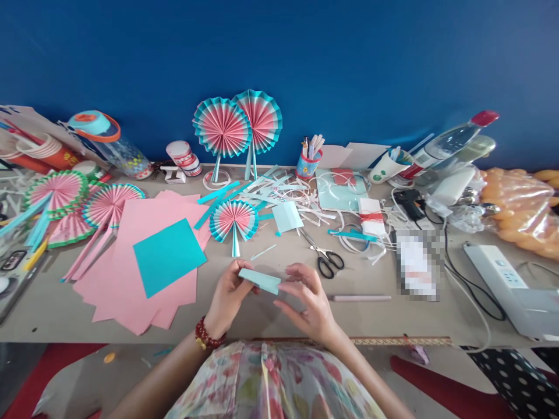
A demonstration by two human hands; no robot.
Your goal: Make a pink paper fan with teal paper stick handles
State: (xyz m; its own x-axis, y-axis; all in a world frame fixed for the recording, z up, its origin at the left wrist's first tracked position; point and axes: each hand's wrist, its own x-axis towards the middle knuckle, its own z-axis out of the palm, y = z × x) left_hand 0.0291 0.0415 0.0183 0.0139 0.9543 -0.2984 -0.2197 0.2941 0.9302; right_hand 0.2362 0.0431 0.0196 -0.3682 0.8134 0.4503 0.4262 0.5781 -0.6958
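Blue wall (279,46) bhd, paler twd R; grey-brn tbl (367,323) up against it; greyish flr (126,375) below, partly vis.

- Near the front edge of the tabletop (367,321): folded paper (261,280) in the left hand (226,295), right hand (311,302) at its right end.
- Left: one sheet (169,258) on a stack of sheets (102,285).
- Behind the hands: a single fan (234,221), scissors (322,251) right of it.
- Before the back wall (349,70): two upright fans (222,127).
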